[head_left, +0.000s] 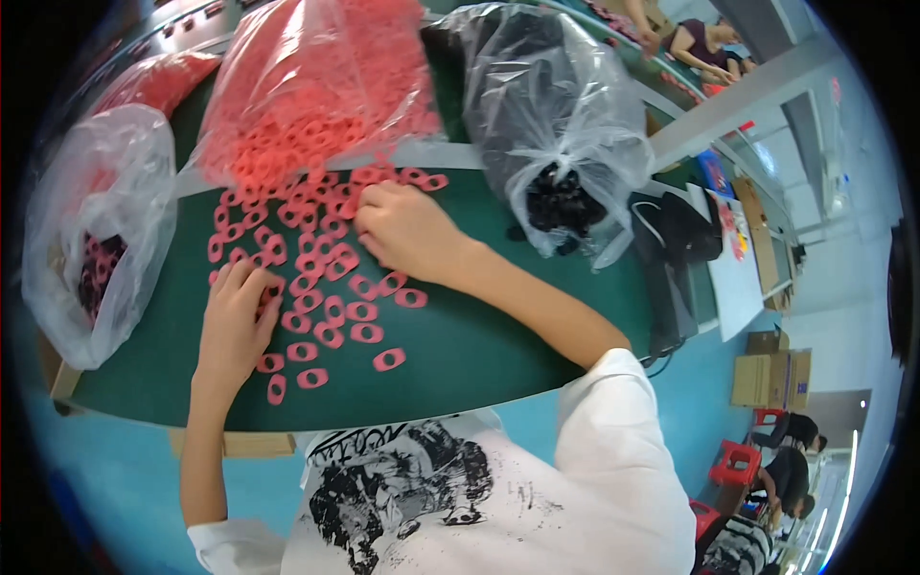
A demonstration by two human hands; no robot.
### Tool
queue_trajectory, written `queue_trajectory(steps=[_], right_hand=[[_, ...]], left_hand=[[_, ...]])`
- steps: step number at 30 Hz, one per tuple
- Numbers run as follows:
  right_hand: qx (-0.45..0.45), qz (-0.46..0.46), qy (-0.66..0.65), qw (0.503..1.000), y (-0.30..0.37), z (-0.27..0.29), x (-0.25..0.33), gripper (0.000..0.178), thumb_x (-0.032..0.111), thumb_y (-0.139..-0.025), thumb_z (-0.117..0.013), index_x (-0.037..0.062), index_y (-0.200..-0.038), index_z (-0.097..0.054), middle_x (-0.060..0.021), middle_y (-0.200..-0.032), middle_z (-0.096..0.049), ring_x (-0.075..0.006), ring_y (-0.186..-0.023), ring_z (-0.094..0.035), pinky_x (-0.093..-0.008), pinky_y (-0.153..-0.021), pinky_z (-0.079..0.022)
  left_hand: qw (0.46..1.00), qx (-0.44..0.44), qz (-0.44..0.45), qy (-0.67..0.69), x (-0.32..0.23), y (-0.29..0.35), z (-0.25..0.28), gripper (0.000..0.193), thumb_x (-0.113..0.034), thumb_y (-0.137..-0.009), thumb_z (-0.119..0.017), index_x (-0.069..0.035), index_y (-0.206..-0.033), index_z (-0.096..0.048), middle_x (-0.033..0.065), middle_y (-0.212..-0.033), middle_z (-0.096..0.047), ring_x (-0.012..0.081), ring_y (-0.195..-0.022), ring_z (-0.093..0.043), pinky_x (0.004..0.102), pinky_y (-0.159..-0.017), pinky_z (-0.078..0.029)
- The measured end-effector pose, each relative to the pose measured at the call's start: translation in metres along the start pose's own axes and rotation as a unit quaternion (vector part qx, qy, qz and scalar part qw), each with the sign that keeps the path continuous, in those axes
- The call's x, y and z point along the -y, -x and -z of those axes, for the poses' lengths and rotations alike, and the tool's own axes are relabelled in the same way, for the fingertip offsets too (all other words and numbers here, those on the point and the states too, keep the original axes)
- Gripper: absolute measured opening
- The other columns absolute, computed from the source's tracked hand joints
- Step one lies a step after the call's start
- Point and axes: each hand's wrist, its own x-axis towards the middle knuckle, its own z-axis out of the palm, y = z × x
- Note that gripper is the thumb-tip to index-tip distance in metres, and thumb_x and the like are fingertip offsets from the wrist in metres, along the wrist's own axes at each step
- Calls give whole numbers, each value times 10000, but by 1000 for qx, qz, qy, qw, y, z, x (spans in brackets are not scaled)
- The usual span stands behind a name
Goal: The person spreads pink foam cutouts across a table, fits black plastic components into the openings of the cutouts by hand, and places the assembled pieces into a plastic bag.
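Note:
Small flat pink oval pieces (pixel 389 359), each with a hole through the middle, are scattered over the green tabletop (pixel 470 355). My left hand (pixel 235 311) rests among them on the left side, its fingers bent down; pink shows between thumb and fingers. Farther up and to the right, my right hand (pixel 407 230) is curled at the edge of the denser group of pieces. Its fingertips are turned away, so whatever they pinch is hidden. Behind the hands, a large clear bag (pixel 297 48) full of the same pink pieces spills onto the table.
At the left stands an open clear bag (pixel 67 206) with dark and pink parts. A clear bag (pixel 556 86) of black parts lies back right, beside a black device (pixel 661 278). Cardboard boxes (pixel 767 379), red stools (pixel 735 464) and other people are beyond the table.

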Motion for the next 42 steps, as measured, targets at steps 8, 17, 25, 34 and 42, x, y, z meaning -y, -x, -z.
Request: queue_trajectory(steps=[8, 17, 25, 34, 42], right_hand=[[-39, -16, -25, 999, 27, 36, -3, 125, 11, -743, -700, 35, -851, -642, -73, -869, -630, -259, -780, -597, -370, -726, -457], [58, -60, -72, 994, 16, 35, -2, 151, 43, -782, -727, 21, -918, -665, -63, -884, -646, -203, -749, -616, -306, -665, -481], [49, -180, -205, 961, 15, 34, -2, 101, -7, -822, -666, 0, -923, -669, -73, -894, -659, -170, -797, -650, -278, -620, -516], [-34, 18, -96, 995, 3, 24, 12, 137, 17, -767, -733, 18, -888, -669, -81, -969, -632, -247, -883, -617, -337, -716, -508], [57, -28, -108, 992, 8, 20, 21, 168, 47, -759, -746, 28, -896, -650, -73, -857, -589, -251, -814, -586, -372, -734, -489]], left_hand=[[995, -16, -90, 38, -2, -8, -8, 152, 4, -781, -633, -43, -906, -560, 114, -912, -571, 329, -922, -549, 419, -823, -472], [996, -55, -60, 46, 4, -9, -12, 83, 3, -816, -633, -41, -878, -598, 72, -924, -588, 279, -872, -567, 390, -766, -493], [982, -136, -131, -2, 6, -33, -14, 130, -12, -783, -653, -30, -911, -638, 86, -993, -600, 270, -984, -573, 405, -834, -478], [984, -34, -146, -101, 3, -18, -28, 336, 14, -782, -624, 13, -1117, -621, 145, -1287, -583, 324, -1294, -472, 466, -1091, -377], [981, -68, -174, -49, -6, -33, -33, 230, -76, -775, -709, -93, -998, -658, 19, -1008, -608, 227, -1039, -535, 398, -888, -427]])
